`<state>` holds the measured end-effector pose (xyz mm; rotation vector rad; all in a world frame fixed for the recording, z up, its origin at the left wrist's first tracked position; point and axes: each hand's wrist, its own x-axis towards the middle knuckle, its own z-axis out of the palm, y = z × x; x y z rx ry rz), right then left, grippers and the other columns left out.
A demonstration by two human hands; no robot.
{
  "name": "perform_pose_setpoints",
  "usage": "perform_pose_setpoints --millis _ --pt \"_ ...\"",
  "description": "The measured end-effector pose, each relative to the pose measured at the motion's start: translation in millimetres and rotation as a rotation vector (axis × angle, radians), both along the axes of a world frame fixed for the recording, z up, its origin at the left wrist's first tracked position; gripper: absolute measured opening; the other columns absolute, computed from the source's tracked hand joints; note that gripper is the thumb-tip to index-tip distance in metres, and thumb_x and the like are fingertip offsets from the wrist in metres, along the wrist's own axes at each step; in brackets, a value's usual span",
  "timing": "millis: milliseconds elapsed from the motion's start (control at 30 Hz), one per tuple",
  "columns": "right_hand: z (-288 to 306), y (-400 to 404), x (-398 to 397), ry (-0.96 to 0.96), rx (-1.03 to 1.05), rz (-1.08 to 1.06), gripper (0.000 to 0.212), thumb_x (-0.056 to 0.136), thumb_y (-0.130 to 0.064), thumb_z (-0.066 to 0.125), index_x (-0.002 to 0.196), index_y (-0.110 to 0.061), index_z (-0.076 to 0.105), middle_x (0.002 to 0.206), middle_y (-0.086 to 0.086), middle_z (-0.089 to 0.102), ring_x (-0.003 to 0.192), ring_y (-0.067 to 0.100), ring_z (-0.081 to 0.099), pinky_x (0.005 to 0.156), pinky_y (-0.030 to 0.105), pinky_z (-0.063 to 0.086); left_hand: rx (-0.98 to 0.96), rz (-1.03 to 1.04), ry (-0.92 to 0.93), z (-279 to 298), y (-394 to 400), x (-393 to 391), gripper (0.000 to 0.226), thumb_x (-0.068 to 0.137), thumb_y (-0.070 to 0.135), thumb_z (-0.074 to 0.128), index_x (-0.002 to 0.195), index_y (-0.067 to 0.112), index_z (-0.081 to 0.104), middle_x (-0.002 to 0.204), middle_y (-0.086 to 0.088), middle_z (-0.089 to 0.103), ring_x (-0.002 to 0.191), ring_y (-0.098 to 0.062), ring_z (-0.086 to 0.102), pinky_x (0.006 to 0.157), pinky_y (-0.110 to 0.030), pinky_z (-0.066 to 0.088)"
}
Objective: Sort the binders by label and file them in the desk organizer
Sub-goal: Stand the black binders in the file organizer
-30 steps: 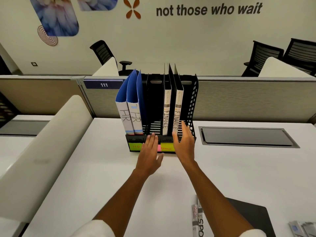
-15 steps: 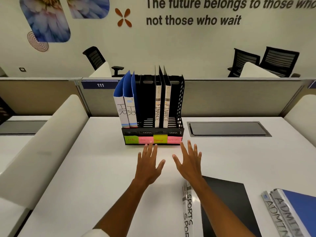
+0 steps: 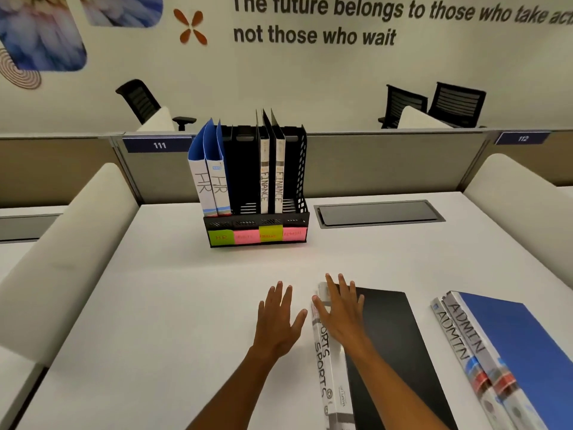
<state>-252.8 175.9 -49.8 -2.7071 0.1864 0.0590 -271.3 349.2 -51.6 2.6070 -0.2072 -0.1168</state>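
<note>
Because two black, white-spined binders marked SPORTS lie stacked flat at the white desk's near edge, lifting only the top one by its cover could, I judge, let it flop open or drag the lower one off the edge. Dropping them into the wrong labelled slot is another risk. The right hand rests flat, fingers straight and spread, on the top cover near its spine, gripping nothing. The left hand is spread flat just beside the spines; whether it touches the desk is unclear. The black mesh desk organizer stands at the far edge; two blue ADMIN binders lie by the near right corner.
</note>
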Motion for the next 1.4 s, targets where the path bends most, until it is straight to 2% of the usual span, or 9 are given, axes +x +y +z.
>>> perform_pose_setpoints --millis 100,233,367,467,567,833,1033,1167,1400 --pt "-1 1 -30 0.026 0.02 -0.035 0.07 0.095 -0.062 0.033 0.154 -0.033 0.008 0.163 0.003 0.004 0.15 0.031 -0.004 0.118 0.056 0.001 -0.028 -0.025 0.042 1 -2 -26 0.075 0.094 0.064 0.027 0.154 0.023 0.01 0.163 0.001 -0.002 0.15 -0.018 -0.005 0.12 -0.042 0.003" --pt "-9 5 -76 0.061 0.026 -0.075 0.071 0.094 -0.064 0.028 0.154 -0.032 0.007 0.163 0.004 0.003 0.149 0.031 -0.005 0.118 0.057 0.001 -0.062 -0.034 0.094 -2 -1 -64 0.119 0.059 0.091 -0.013 0.154 0.025 0.011 0.163 0.002 0.001 0.15 -0.018 -0.002 0.12 -0.041 0.004" --pt "-16 3 -119 0.098 -0.013 -0.095 0.072 0.093 -0.066 0.026 0.154 -0.032 0.006 0.163 0.003 0.004 0.15 0.031 -0.004 0.118 0.057 0.001 -0.075 -0.041 0.151 -5 1 -100 0.13 0.048 0.095 -0.018 0.154 0.026 0.012 0.163 0.003 0.002 0.15 -0.018 0.0 0.121 -0.042 0.007" --pt "-17 4 -152 0.108 -0.012 -0.124 0.074 0.093 -0.067 0.025 0.154 -0.031 0.003 0.163 0.003 0.003 0.15 0.03 -0.004 0.117 0.055 0.0 -0.073 -0.063 0.202 -7 1 -125 0.108 0.068 0.091 0.002 0.153 0.026 0.013 0.163 0.003 0.002 0.15 -0.019 0.0 0.122 -0.043 0.009" --pt "-14 0 -183 0.129 -0.024 -0.143 0.074 0.093 -0.067 0.025 0.154 -0.032 0.002 0.163 0.0 0.001 0.15 0.028 -0.005 0.117 0.053 -0.001 -0.089 -0.071 0.225 -11 -5 -143 0.077 0.09 0.069 0.033 0.153 0.028 0.016 0.163 0.004 0.005 0.15 -0.02 0.004 0.121 -0.043 0.013" --pt "-16 -10 -237 0.184 0.002 -0.166 0.062 0.099 -0.056 0.028 0.154 -0.03 0.014 0.162 -0.001 0.013 0.15 0.026 0.005 0.118 0.05 0.004 -0.162 -0.056 0.271 -8 -25 -187 0.066 0.092 0.061 0.043 0.148 0.027 0.031 0.157 0.001 0.026 0.143 -0.02 0.027 0.113 -0.04 0.031" --pt "-15 -16 -249 0.175 0.064 -0.135 0.052 0.104 -0.043 0.027 0.152 -0.026 0.021 0.161 -0.002 0.019 0.149 0.022 0.012 0.12 0.042 0.013 -0.172 -0.047 0.294 -10 -36 -194 0.057 0.087 0.058 0.054 0.13 0.02 0.059 0.135 -0.003 0.056 0.111 -0.019 0.06 0.084 -0.028 0.057" --pt "-14 -27 -250 0.139 0.081 -0.103 0.05 0.104 -0.039 0.029 0.152 -0.024 0.025 0.158 -0.002 0.027 0.147 0.019 0.021 0.118 0.035 0.023 -0.161 -0.012 0.374 -7 -46 -189 0.046 0.088 0.046 0.062 0.118 0.011 0.063 0.137 -0.005 0.057 0.109 -0.02 0.064 0.063 -0.012 0.047" --pt "-11 -50 -244 0.073 0.177 -0.097 0.055 0.101 -0.039 0.041 0.152 -0.027 0.024 0.137 0.002 0.052 0.13 0.019 0.044 0.104 0.035 0.044 -0.245 0.146 0.423 -10 -61 -184 0.056 0.077 0.051 0.072 0.11 0.008 0.061 0.13 -0.006 0.06 0.097 -0.022 0.066 0.067 -0.02 0.055"
